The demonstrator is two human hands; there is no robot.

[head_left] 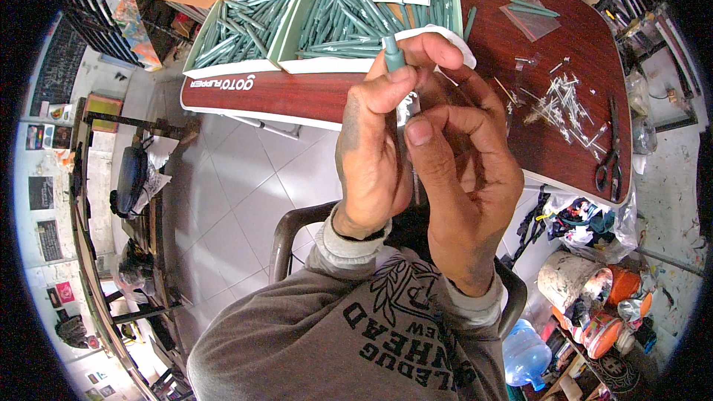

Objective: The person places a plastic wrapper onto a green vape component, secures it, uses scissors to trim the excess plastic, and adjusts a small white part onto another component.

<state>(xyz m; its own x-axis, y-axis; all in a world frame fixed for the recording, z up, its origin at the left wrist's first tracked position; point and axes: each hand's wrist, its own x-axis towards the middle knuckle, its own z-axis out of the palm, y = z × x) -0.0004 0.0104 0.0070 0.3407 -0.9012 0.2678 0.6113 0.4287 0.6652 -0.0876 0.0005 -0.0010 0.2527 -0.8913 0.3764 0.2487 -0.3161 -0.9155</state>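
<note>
My left hand (373,145): thumb and fingers clamped on green pen (394,58). My right hand (469,167): fingertips at white label (403,111), cannot tell if gripping. Pen-filled boxes (327,66) beyond.

Pale tiled floor (238,178), whitish wall (666,193)

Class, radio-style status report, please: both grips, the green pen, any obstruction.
Left grip: holding green pen, top end showing. Right grip: close beside it, contact unclear. Obstruction: grips cover part of the pen.
</note>
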